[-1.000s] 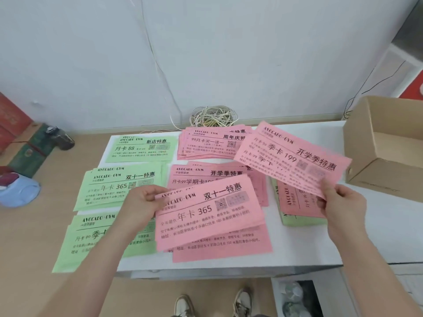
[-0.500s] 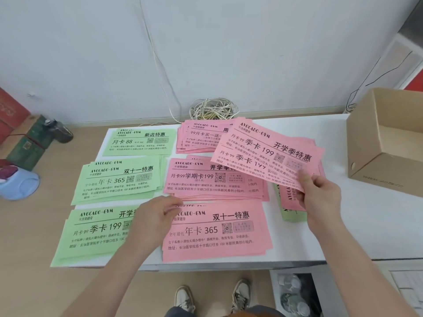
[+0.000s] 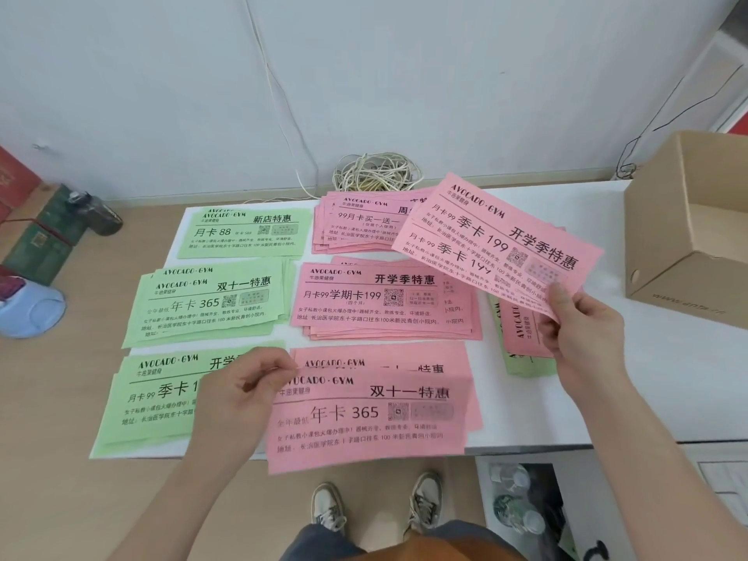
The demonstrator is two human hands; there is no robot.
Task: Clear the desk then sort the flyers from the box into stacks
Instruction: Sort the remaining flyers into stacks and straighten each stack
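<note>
Pinching the top-left corner of the pink 365 flyer (image 3: 364,423), your left grip (image 3: 243,398) is holding it flat-ish on the front pink stack (image 3: 384,355). Your right grip (image 3: 583,338) is clamping a couple of pink 199 flyers (image 3: 498,236) up over the worktop (image 3: 668,378). Green stacks (image 3: 210,301) are sitting off to the left, cardboard box (image 3: 688,244) far right.

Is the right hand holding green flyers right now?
No, the right hand grips pink flyers by their lower corner.
</note>
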